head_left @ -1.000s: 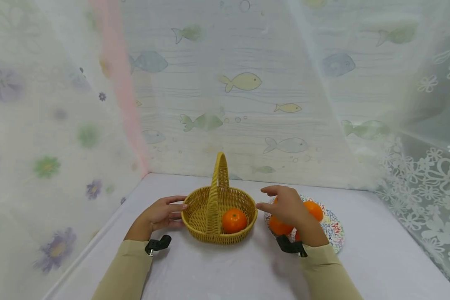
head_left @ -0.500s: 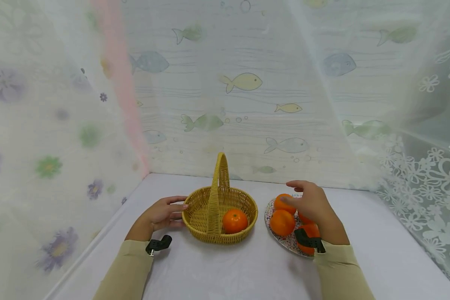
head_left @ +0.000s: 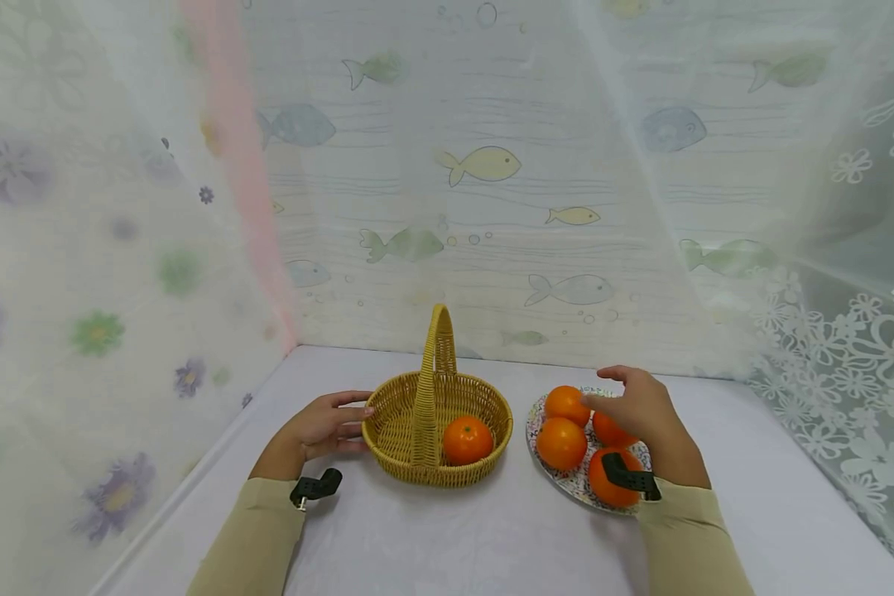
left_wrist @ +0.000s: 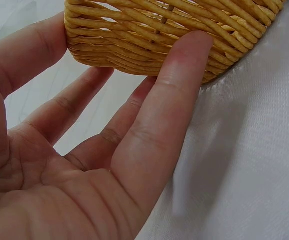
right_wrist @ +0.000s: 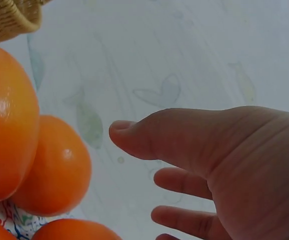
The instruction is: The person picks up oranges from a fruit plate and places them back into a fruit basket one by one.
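Note:
A yellow wicker basket (head_left: 398, 468) with a tall arched handle stands on the table, holding one orange (head_left: 468, 440) on its right side. My left hand (head_left: 320, 427) rests its nearly straight fingertips against the basket's left side; the left wrist view shows those fingers (left_wrist: 157, 115) touching the weave. To the right, several oranges (head_left: 562, 444) lie on a patterned round plate (head_left: 572, 485). Over the plate's right part is my right hand (head_left: 644, 410), thumb and fingers spread apart with nothing between them. In the right wrist view its thumb (right_wrist: 159, 132) is apart from the nearest orange (right_wrist: 54, 165).
A white cloth (head_left: 447, 538) covers the table. Behind it hangs a curtain (head_left: 447, 248) printed with fish, and a flowered curtain (head_left: 119, 290) borders the left. Lace fabric (head_left: 864, 397) hangs at the right. Each wrist carries a black camera mount (head_left: 316, 487).
My right hand has moved right, from beside the basket to over the plate's right part, uncovering more oranges. The left hand, the basket and its orange have stayed where they were.

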{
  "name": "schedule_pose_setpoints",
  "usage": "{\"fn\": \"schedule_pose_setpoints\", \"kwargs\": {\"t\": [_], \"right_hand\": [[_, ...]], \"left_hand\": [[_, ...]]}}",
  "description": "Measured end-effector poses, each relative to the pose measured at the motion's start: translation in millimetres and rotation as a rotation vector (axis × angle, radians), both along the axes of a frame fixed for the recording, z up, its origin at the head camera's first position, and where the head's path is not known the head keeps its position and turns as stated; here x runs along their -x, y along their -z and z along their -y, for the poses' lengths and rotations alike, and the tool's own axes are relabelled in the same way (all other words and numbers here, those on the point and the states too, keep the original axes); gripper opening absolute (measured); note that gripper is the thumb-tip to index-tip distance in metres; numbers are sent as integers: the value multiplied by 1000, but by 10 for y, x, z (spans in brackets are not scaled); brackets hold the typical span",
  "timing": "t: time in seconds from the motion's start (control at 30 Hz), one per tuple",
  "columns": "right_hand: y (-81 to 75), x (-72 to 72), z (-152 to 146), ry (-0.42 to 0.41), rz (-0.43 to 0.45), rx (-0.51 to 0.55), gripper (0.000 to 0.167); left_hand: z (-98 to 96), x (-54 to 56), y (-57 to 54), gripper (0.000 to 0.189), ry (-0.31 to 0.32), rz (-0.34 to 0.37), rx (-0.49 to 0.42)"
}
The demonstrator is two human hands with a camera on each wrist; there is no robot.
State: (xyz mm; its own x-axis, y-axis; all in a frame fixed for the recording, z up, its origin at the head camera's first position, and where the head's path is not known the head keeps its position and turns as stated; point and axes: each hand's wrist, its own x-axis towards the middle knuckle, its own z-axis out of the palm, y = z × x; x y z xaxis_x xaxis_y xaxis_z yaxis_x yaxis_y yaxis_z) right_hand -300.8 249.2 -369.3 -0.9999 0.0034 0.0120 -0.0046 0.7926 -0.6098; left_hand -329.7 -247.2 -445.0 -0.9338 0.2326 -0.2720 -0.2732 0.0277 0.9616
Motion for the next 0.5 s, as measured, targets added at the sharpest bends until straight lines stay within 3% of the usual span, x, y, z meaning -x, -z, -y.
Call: {"fn": "schedule_pose_setpoints", "kwargs": {"t": [0.5], "right_hand": [[226, 100, -181, 10, 128, 4, 84]], "left_hand": [[-2, -6, -6, 57, -2, -6, 12]]}}
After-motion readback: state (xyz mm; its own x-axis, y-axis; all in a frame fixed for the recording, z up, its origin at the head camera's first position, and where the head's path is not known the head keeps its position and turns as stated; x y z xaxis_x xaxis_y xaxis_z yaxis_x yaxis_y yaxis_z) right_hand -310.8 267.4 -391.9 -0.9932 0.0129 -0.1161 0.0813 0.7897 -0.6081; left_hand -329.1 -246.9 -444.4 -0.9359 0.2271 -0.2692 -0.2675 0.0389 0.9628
